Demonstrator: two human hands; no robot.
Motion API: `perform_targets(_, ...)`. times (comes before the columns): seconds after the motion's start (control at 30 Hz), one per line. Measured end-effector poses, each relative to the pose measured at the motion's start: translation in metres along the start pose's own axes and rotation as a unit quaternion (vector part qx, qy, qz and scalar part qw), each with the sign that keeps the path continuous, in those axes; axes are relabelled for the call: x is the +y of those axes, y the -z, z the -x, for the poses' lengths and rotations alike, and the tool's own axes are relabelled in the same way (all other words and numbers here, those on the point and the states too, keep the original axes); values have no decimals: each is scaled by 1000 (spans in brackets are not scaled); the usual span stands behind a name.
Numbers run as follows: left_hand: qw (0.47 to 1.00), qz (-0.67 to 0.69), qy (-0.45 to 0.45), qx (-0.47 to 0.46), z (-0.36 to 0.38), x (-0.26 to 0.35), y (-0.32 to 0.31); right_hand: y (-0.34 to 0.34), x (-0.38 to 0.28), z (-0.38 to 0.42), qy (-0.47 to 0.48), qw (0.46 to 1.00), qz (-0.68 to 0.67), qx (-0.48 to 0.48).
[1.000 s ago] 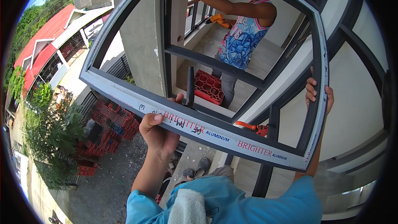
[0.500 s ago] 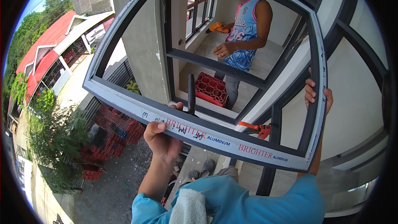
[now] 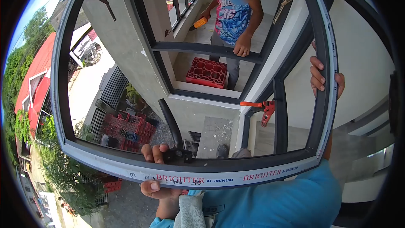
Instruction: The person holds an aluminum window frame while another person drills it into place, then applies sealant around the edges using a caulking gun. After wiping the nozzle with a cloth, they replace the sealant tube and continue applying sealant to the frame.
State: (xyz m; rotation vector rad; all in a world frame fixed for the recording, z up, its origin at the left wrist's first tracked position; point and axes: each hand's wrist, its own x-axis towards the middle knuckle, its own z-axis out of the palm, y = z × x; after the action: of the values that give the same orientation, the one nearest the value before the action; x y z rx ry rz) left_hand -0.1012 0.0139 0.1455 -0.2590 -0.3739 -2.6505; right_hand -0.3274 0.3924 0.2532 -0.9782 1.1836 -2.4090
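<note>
A dark window sash (image 3: 253, 176) with printed tape along its outer edge spans the view. My left hand (image 3: 158, 190) grips its bottom rail, thumb outside and fingers over the inner edge, beside a black handle (image 3: 172, 124). At the right side rail, my right hand (image 3: 318, 76) has its fingers wrapped round the frame. Through the sash shows a fixed dark window frame (image 3: 202, 50). A red tool with an orange handle (image 3: 266, 112) is at the fixed frame's lower right part.
Beyond the opening stands a person (image 3: 236, 12) with an orange drill (image 3: 199, 23), one hand on the crossbar. Near their legs is a red crate (image 3: 206, 72). Below left are stacked red crates (image 3: 128, 128) and a tree (image 3: 67, 177). A concrete column (image 3: 122, 38) rises at the left.
The sash now sits lower and further left in view, its black handle more visible. The person inside has lowered the drill and put the other hand on the crossbar.
</note>
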Motion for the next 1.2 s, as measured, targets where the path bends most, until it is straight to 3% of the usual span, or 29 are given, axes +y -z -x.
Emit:
perform_targets(0.33, 998, 16, -61, -28, 30, 17, 40, -37, 11, -22, -13, 990, 60, -126)
perform_targets(0.57, 980, 68, -98, 159, 49, 12, 60, -43, 39, -36, 4, 967, 40, -250)
perform_targets(0.67, 988, 85, -100, 78, 57, 17, 87, -53, 59, -41, -9, 979, 15, -203)
perform_targets(0.8, 986, -33, -153, 54, 62, 34, 84, -52, 95, -46, -38, 994, -44, -92)
perform_targets(0.97, 968, -179, -172, 47, 54, 46, 77, -29, 124, -74, -34, 988, -86, -120)
perform_targets(1.2, 935, -284, -212, 17, 36, 36, 61, 14, 144, -110, -122, 975, -142, -123)
